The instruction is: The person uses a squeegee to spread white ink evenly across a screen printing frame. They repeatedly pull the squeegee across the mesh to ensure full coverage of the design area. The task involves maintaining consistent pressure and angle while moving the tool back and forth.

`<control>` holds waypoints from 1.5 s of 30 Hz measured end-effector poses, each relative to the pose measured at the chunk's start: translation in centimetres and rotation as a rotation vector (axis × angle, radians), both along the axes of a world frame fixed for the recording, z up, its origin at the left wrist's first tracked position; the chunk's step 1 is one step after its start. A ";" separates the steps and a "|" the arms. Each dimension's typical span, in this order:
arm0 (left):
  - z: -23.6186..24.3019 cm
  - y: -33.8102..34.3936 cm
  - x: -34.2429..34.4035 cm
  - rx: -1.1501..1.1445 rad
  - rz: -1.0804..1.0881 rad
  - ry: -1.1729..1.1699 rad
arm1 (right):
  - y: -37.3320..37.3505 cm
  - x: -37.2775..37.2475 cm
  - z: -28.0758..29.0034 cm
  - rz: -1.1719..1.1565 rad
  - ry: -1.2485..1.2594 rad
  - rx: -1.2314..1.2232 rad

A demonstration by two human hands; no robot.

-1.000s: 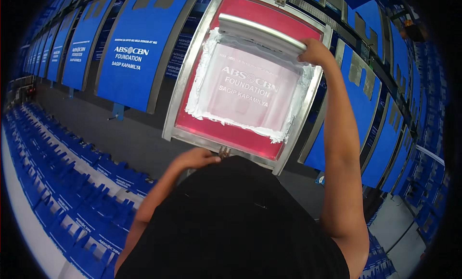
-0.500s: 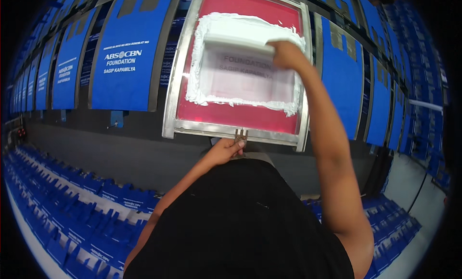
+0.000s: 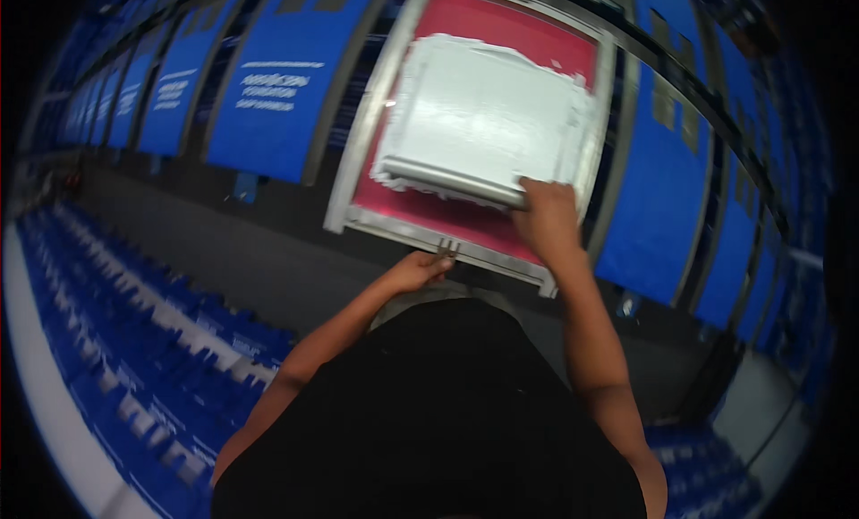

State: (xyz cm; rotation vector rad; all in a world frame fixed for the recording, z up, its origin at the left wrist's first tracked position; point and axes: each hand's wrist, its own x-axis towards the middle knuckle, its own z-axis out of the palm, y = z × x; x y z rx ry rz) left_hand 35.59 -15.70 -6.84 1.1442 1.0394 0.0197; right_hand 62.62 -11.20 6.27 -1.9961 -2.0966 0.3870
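A screen-printing frame with metal edges (image 3: pixel 362 152) and red mesh (image 3: pixel 506 22) lies in front of me, tilted slightly. Thick white ink (image 3: pixel 488 107) covers the middle of its mesh in a broad rectangle. My right hand (image 3: pixel 549 216) is closed round the right end of a long squeegee (image 3: pixel 452 183), which rests across the near edge of the ink. At the frame's near edge, my left hand (image 3: pixel 419 271) is closed on a small pronged metal bracket (image 3: pixel 447 249). How the bracket joins the frame is hard to make out.
Blue printed fabric panels on boards stand in a row to the left (image 3: pixel 277 80) and right (image 3: pixel 658 197) of the frame. Below left, rows of blue bags (image 3: pixel 179 358) line the dark floor (image 3: pixel 277 242). A dark rail (image 3: pixel 662 54) runs behind the frame.
My right hand has drawn the squeegee toward me, from the far part of the mesh to the near part. White ink now covers the lettering that showed through. The view has turned slightly.
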 end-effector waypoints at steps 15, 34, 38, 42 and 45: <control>12.6 20.3 2.5 1.252 -0.663 0.410 | 0.3 3.7 -0.6 -0.118 -0.060 -0.261; 8.9 29.8 8.3 1.285 -0.537 0.395 | 11.7 9.8 -3.0 -0.077 -0.048 -0.177; 4.8 26.3 7.2 1.252 -0.408 0.285 | 9.3 8.5 -5.4 -0.096 0.005 -0.216; 2.1 29.9 8.5 1.156 -0.422 0.268 | 13.7 9.8 -8.5 -0.113 -0.079 -0.443; 1.4 28.3 7.8 1.255 -0.386 0.235 | 11.3 8.8 -9.7 -0.121 -0.036 -0.277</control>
